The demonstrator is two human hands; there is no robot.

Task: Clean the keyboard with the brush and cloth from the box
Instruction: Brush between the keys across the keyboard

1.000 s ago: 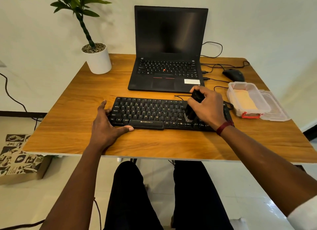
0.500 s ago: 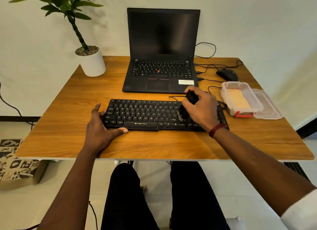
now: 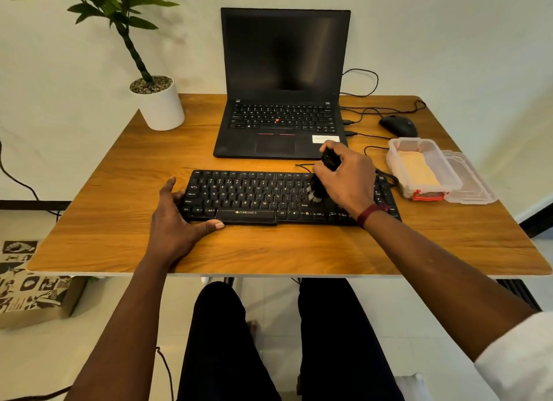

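Black bristly brush (image 3: 317,189) is sweeping softly, gripped in my right hand (image 3: 348,176); my open left hand (image 3: 173,219) is steadying the black plastic keyboard (image 3: 245,195) at nine o'clock.

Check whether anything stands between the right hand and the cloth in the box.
Nothing blocks it. The box is open, its lid lying beside it, and the cloth is uncovered. Only the right end of the keyboard and a thin cable lie low between them. The right hand grips the brush, though.
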